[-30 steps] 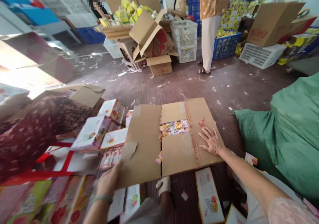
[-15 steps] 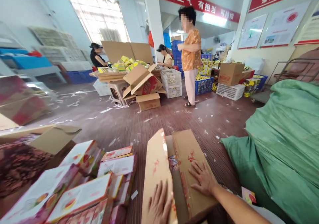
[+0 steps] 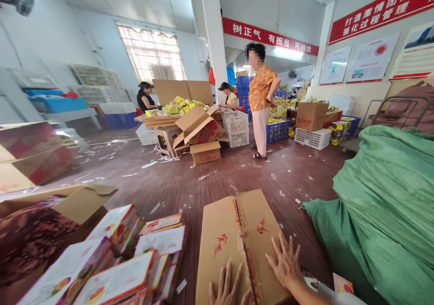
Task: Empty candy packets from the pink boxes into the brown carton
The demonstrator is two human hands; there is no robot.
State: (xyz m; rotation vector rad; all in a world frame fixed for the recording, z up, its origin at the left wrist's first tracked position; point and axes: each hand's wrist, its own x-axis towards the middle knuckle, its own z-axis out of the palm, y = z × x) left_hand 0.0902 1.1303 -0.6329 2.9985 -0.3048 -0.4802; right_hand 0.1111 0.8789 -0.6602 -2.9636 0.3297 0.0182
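Observation:
A brown cardboard carton (image 3: 219, 232) with red printing stands on the floor in front of me. Its two long top flaps lie flat and meet at a narrow seam along the middle. My left hand (image 3: 228, 289) rests on the near end of the left flap, fingers spread, its lower part cut off by the frame edge. On the right flap, near the outer edge, lies my right hand (image 3: 285, 262), also with fingers spread. Neither hand grips anything. The carton's contents are hidden under the flaps.
Left of the carton are stacked printed fruit boxes (image 3: 115, 278) and an open carton (image 3: 84, 201) with dark patterned cloth. A green cloth heap (image 3: 389, 205) rises at right. A standing person (image 3: 262, 92) is ahead, beyond paper scraps; two others sit by a loaded table.
The carton's two flaps, half raised before with packs visible in the gap, have come down flat and together under my hands. My view has tilted up slightly.

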